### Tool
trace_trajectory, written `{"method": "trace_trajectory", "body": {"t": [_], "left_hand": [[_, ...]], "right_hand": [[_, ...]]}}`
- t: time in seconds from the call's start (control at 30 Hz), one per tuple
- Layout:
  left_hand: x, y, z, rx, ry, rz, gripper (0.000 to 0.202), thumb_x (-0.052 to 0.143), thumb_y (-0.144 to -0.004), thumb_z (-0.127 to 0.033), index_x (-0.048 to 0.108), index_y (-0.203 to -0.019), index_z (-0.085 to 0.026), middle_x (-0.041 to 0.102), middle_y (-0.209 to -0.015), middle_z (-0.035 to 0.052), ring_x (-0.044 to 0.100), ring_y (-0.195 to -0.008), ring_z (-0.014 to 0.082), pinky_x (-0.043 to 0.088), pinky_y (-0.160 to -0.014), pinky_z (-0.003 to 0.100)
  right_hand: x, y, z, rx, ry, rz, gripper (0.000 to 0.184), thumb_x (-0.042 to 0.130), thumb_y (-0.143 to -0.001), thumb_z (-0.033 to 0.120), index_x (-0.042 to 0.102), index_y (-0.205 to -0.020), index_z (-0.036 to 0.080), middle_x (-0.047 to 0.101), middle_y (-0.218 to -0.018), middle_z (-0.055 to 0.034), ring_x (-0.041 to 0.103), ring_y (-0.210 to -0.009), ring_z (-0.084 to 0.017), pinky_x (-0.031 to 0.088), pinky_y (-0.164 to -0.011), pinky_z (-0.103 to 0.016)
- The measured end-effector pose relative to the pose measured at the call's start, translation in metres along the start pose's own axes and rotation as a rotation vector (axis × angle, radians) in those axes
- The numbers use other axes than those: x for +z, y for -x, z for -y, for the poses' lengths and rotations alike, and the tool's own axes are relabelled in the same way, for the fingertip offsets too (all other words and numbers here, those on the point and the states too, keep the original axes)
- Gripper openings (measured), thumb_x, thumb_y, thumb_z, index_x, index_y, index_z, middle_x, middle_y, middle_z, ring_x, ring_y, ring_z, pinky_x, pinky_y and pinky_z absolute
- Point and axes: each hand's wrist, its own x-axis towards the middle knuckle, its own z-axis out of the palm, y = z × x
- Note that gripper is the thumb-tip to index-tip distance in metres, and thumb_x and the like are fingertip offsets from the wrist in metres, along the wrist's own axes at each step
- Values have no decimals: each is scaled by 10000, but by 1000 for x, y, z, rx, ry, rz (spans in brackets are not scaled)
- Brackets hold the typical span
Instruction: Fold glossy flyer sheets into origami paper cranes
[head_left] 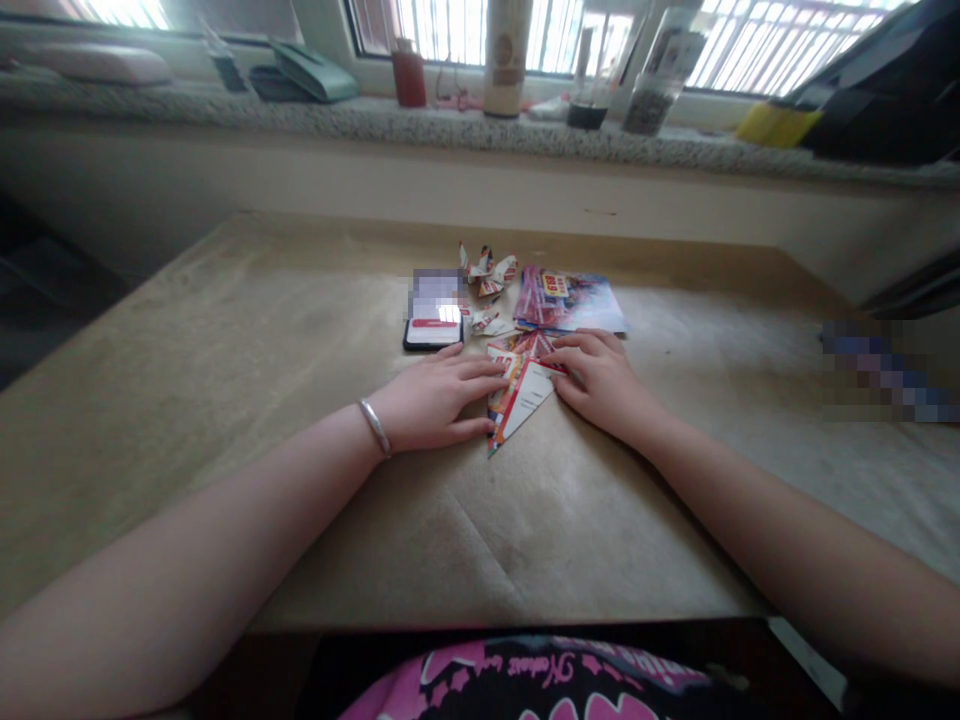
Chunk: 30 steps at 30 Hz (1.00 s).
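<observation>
A folded piece of printed paper [521,400], pointed toward me, lies on the brown paper-covered table [225,380]. My left hand [435,400], with a silver bangle on the wrist, lies flat on the paper's left side, fingers stretched out. My right hand [600,380] presses its fingertips on the paper's upper right fold, fingers extended. Just beyond lie a colourful printed sheet [570,300], several small folded paper figures [487,275] and a phone [435,312].
A stone window ledge [450,125] at the back carries a red cup [409,78], a tall bottle [506,55], a jar [652,95] and other items. The table's near edge runs just above my lap.
</observation>
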Motion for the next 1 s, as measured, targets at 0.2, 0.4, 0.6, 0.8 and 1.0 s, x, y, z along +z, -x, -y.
{"method": "trace_trajectory", "body": {"t": [0.2,0.4,0.6,0.8,1.0], "left_hand": [[-1,0,-2,-18,-13,12,516,494,-911,-471,513,-1340,-185,469,-1438,81,430,-1330,227,344,-1117,359],[1,1,-3,-6,-35,2,481,489,-922,-445,491,-1359,-244,446,-1453,79,444,-1317,238,379,-1095,389],[1,0,-2,10,-44,2,471,473,-929,-448,506,-1350,-239,455,-1439,93,462,-1294,261,390,-1082,412],[3,0,0,15,-55,3,499,469,-928,-467,487,-1364,-225,457,-1438,97,459,-1292,266,375,-1091,421],[5,0,-1,85,-78,-57,430,481,-932,-410,504,-1342,-282,487,-1408,78,449,-1287,278,385,-1065,462]], "right_hand": [[-2,-1,-3,87,-241,-32,168,561,-841,257,705,-921,224,683,-1070,-83,582,-1054,-246,409,-984,-467],[-11,2,-7,217,-483,18,326,421,-919,367,617,-715,206,713,-864,-56,641,-875,-205,482,-824,-356],[-23,6,-1,205,-338,172,336,478,-896,379,628,-662,190,673,-694,-37,594,-653,-161,455,-624,-281],[-21,8,6,-114,-92,197,164,619,-832,315,703,-910,197,685,-865,-73,608,-827,-209,482,-770,-345],[-14,10,14,-218,-22,199,320,491,-889,223,660,-1161,224,643,-1174,-93,578,-1055,-251,473,-935,-432]]}}
